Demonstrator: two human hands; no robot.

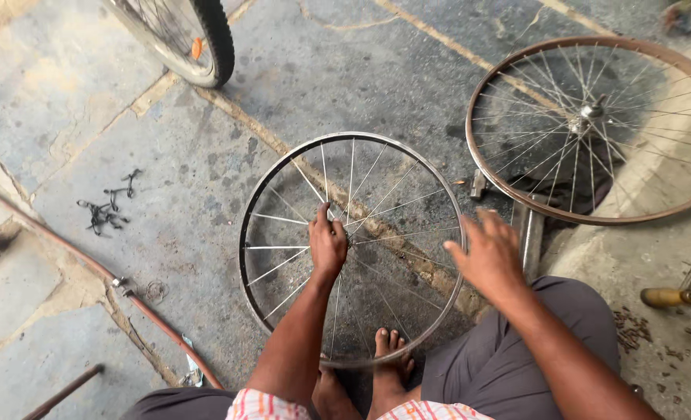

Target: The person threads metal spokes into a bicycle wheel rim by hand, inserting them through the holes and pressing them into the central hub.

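The silver wheel (352, 249) stands propped on the stone floor (89, 117) between the person's bare feet (392, 358); the left hand (327, 245) is closed around its hub, while the right hand (489, 253), fingers spread and holding nothing, rests at the rim. The step in hand appears to be spoke work, and the next move likely calls for steadying the rim. The hub is hidden under the grip, the right hand is blurred, and the brown rim (594, 128) is cut off at the frame edge.

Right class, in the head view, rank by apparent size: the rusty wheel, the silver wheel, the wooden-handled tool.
1. Rusty wheel and silver wheel: look near alike; the rusty one is cut off at the edge, so unsure.
2. Wooden-handled tool: smallest.
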